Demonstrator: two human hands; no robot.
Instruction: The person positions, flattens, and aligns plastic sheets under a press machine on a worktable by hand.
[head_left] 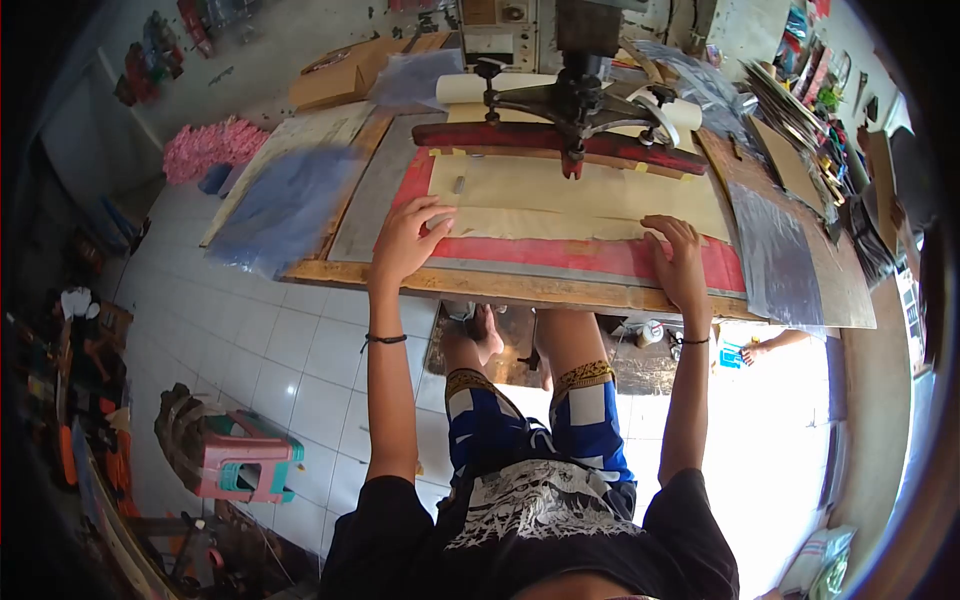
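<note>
My left hand [403, 240] is at the left front of the worktable, its fingers apart over the edge of a red sheet [520, 256] and a cream sheet [560, 200]. At the right, my right hand [680, 262] lies over the red sheet with its fingers loosely bent and apart, fingertips near the cream sheet's front edge. Neither hand holds anything. A small grey metal piece [459, 185] lies on the cream sheet near my left hand. Beyond both hands, a press head [575, 105] with dark metal arms carries a long red bar [480, 136] above the sheets.
Bluish clear plastic sheets [285, 205] hang at the table's left, and more plastic sheeting [775, 250] lies at the right. Cardboard pieces [785, 165] stack up on the right. A cardboard box [340, 75] sits behind. A pink and green stool [250, 455] stands on the tiled floor.
</note>
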